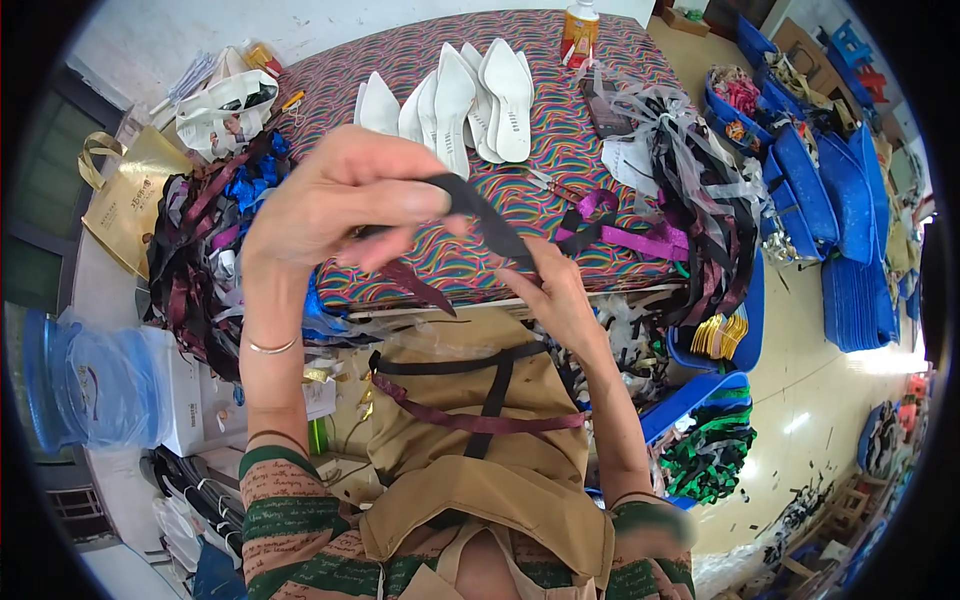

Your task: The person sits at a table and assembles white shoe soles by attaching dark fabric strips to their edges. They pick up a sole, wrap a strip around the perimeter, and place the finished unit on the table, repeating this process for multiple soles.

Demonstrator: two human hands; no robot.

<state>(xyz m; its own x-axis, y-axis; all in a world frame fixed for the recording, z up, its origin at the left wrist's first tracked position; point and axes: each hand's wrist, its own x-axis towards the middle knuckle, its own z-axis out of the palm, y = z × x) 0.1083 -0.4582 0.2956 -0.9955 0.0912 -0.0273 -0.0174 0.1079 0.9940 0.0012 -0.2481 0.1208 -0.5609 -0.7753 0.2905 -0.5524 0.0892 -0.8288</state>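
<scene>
My left hand (335, 200) is raised over the table's near edge and pinches one end of a black strap (490, 215) between thumb and fingers. My right hand (555, 290) grips the same strap lower down at its other end, so the strap runs slanting between both hands. A dark maroon strip (415, 285) hangs below my left hand. More black and maroon straps (480, 400) lie across my tan apron.
Several white shoe soles (470, 95) lie on the table's multicoloured wavy cloth (560, 150), with purple glitter straps (620, 235) and a glue bottle (580, 25). Ribbon piles (200, 240) sit left, strap bundles (700, 200) right. Blue bins (840, 200) stand on the floor at right.
</scene>
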